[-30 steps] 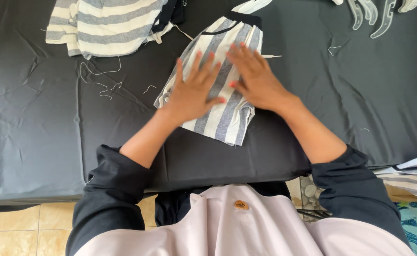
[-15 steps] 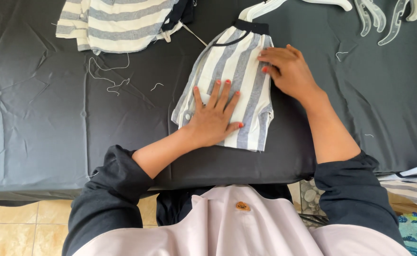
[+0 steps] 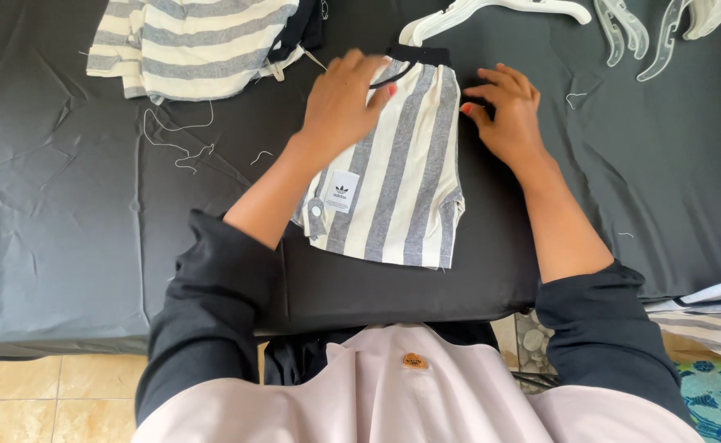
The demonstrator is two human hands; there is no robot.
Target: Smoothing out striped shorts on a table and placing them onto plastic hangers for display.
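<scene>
Head view: folded striped shorts (image 3: pixel 401 176) under left hand (image 3: pixel 346 97), beside right hand (image 3: pixel 504 111).

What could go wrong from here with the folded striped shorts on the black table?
The left hand presses only the top of the folded striped shorts, so the free lower hem may shift or unfold. Loose threads on the black table cover could cling to the fabric. The right hand might nudge the white hanger nearby.

Left hand (image 3: pixel 346 100) covers the upper-left corner of the folded striped shorts (image 3: pixel 393 176). Second striped garment (image 3: pixel 192 41) and white hangers (image 3: pixel 623 25) are cut off at the top edge. Striped fabric (image 3: pixel 709 316) cut off at right edge. Loose threads (image 3: pixel 182 143) too fine to trace.
</scene>
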